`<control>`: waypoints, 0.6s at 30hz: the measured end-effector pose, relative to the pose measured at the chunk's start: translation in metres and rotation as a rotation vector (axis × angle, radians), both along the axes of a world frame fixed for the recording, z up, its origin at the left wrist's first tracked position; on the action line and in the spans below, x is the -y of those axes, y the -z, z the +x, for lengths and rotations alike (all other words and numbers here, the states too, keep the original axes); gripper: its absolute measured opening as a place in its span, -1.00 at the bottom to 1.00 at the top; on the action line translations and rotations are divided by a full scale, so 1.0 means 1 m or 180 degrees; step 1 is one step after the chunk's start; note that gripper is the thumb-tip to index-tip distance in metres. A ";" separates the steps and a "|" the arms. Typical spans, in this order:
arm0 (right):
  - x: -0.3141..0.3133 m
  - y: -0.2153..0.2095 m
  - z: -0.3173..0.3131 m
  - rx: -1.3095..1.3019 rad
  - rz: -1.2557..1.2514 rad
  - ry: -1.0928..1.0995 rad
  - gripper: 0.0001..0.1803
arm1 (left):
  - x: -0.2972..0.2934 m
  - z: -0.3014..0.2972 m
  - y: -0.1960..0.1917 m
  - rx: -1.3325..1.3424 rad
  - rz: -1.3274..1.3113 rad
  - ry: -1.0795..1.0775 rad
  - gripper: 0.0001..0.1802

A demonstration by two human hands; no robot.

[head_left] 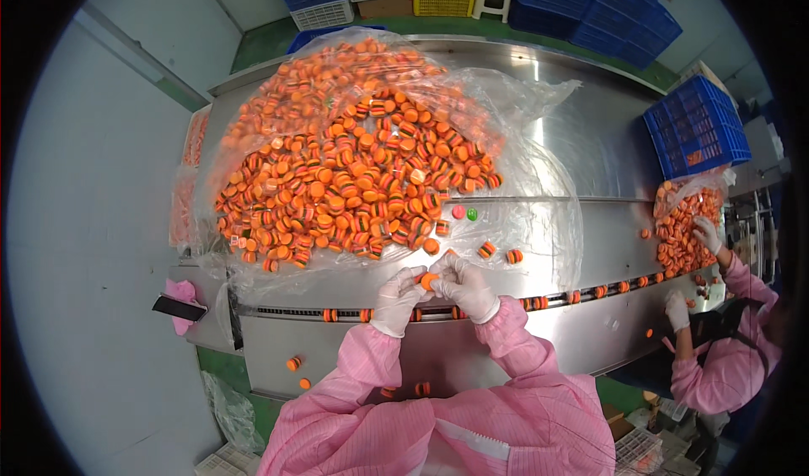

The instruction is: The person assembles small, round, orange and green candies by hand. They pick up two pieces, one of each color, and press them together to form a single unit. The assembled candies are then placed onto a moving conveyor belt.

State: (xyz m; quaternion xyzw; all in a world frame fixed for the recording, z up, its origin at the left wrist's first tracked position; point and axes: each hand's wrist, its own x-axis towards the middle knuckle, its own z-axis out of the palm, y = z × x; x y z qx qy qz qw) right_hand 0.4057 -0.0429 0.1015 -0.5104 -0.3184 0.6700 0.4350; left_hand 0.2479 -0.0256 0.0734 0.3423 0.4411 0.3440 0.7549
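Between the fingertips of both gloved hands, at the near edge of the steel table, sits one small orange piece, round and smooth, pinched from either side: the left hand closes on it from the left, the right hand from the right and slightly above, so both sets of fingers are narrow and meeting on the same piece, neither hand clearly nearer. Whether it is one half or a stacked whole I cannot tell, as the gloves hide most of it. Just beyond the fingers, away from the body, lies a broad heap of like pieces on a crinkled clear plastic sheet; many show striped layers of orange, dark and green, like little burgers. Two stray round pieces, one pink and one green, lie beyond the right fingers. Just below the fingers, toward the body, a single-file row of finished pieces stands along a slot running left to right. Off to the far right, another person's gloved hand works a smaller heap beside a blue crate.
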 end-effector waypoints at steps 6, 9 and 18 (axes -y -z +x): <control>-0.007 0.009 -0.026 0.0930 0.0262 -0.0169 -0.79 | -0.003 -0.025 -0.003 0.0123 0.0076 -0.0037 -0.63; -0.019 0.006 -0.043 0.1276 0.0673 -0.0266 -0.78 | -0.008 -0.040 -0.006 0.0493 0.0112 -0.0295 -0.62; -0.119 0.004 -0.070 0.1395 0.2705 -0.1531 -0.84 | -0.037 -0.104 0.010 0.0620 0.0257 -0.0705 -0.64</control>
